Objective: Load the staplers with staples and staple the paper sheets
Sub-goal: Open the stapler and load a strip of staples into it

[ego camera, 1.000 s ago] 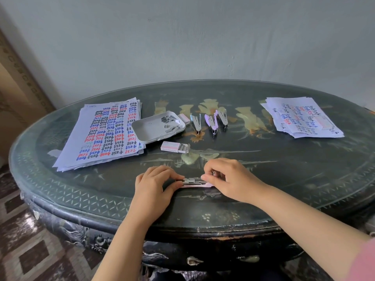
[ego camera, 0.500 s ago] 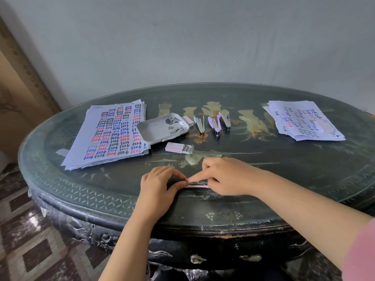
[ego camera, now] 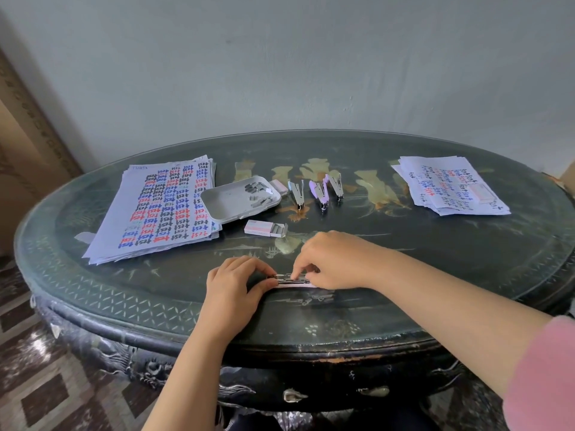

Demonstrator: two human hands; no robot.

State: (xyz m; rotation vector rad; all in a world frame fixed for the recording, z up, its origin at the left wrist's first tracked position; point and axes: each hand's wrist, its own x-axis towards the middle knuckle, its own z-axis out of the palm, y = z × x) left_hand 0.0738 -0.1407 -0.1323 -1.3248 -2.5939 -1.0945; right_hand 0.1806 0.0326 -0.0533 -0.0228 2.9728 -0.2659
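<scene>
A small pink stapler (ego camera: 292, 280) lies on the dark table near the front edge, its metal channel facing up. My left hand (ego camera: 236, 284) pinches its left end with thumb and fingers. My right hand (ego camera: 333, 259) curls over its right part, fingertips pressing down on the metal channel. Three more small staplers (ego camera: 317, 192) stand side by side at mid-table. A half-open pink staple box (ego camera: 265, 228) lies just behind my hands. A white tray (ego camera: 230, 209) holds several loose staple strips (ego camera: 258, 191).
A thick stack of printed sheets (ego camera: 158, 209) lies at the left, its corner under the tray. A smaller stack of sheets (ego camera: 448, 188) lies at the far right with a pink box (ego camera: 480, 192) on it. Another small box (ego camera: 279, 186) sits behind the tray.
My right hand has shifted left over the stapler and its fingertips now press on the metal channel. My left hand keeps its pinch on the left end.
</scene>
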